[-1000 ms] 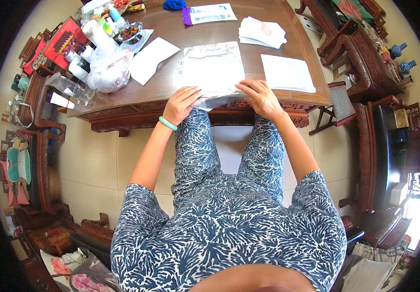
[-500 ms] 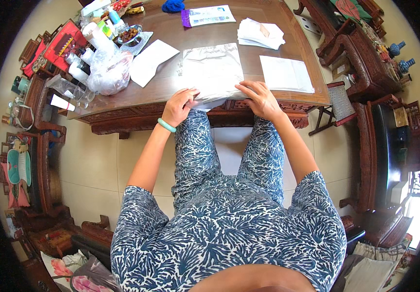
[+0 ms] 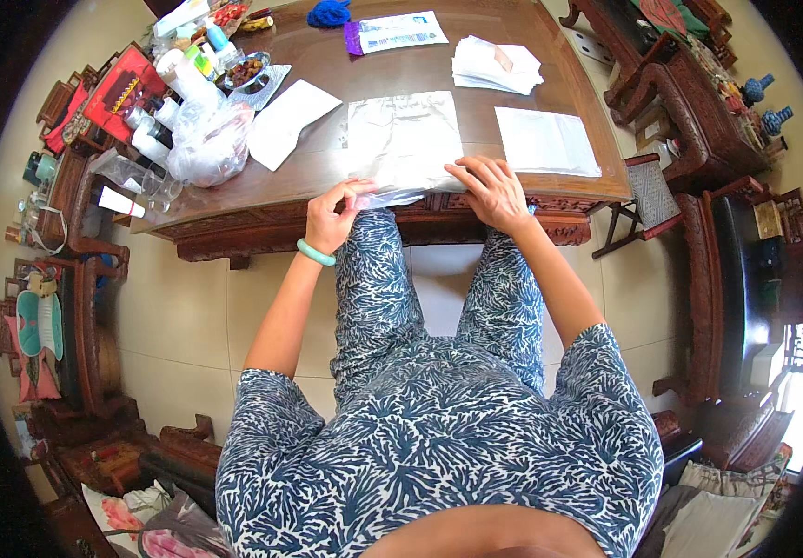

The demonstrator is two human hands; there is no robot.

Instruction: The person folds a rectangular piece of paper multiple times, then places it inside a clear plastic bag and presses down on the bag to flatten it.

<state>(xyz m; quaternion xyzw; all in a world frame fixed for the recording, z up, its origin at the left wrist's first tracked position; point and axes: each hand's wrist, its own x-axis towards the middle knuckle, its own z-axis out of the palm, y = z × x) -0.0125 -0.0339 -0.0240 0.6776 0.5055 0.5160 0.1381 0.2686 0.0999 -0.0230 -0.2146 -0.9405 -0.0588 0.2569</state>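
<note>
A shiny, see-through plastic bag (image 3: 403,130) with something white in it lies at the table's near edge, its front end hanging a little over. My left hand (image 3: 334,216), a pale green bangle at its wrist, pinches the bag's near left corner between thumb and fingers. My right hand (image 3: 492,191) rests with stretched fingers at the bag's near right side, fingertips touching it. To the right lies a flat white packet (image 3: 547,142) in clear wrapping. Behind it is a stack of white sheets (image 3: 496,65). A folded white sheet (image 3: 293,123) lies to the left.
A carved wooden table (image 3: 401,70) stands before me. On its left are a filled plastic bag (image 3: 211,141), bottles, glasses and a bowl of dark food (image 3: 248,72). At the back lie a purple and white package (image 3: 397,33) and a blue bundle (image 3: 330,12). A stool (image 3: 650,197) stands right.
My left hand has shifted slightly down and left, drawing the bag's near edge a little. My right hand has moved slightly left, fingers still stretched.
</note>
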